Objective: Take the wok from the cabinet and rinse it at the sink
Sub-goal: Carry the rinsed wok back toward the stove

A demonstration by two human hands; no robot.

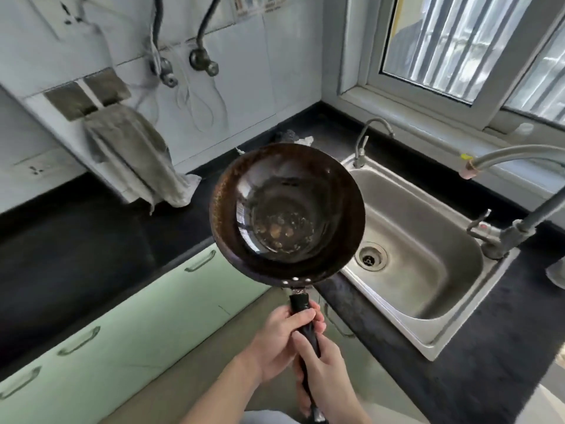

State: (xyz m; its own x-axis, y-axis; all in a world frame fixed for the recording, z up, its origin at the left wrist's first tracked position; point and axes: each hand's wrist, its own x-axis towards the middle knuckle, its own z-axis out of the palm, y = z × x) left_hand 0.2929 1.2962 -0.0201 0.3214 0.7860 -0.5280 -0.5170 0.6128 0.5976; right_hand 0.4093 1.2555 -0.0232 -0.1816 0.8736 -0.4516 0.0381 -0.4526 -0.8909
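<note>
Round, dark wok (287, 214), rusty-brown at the rim with pale specks on its glossy base, hangs in the air over the black counter edge just left of the stainless steel sink (428, 249). Both hands clamp its straight black handle (301, 307): left hand (279, 344) higher, fingers curled tight around it, right hand (327, 377) wrapped just below.

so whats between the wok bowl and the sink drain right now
In the head view nothing lies between them: only bare steel sink basin separates the wok, held by both hands over the sink's left edge, from the drain. No water is running.
</note>
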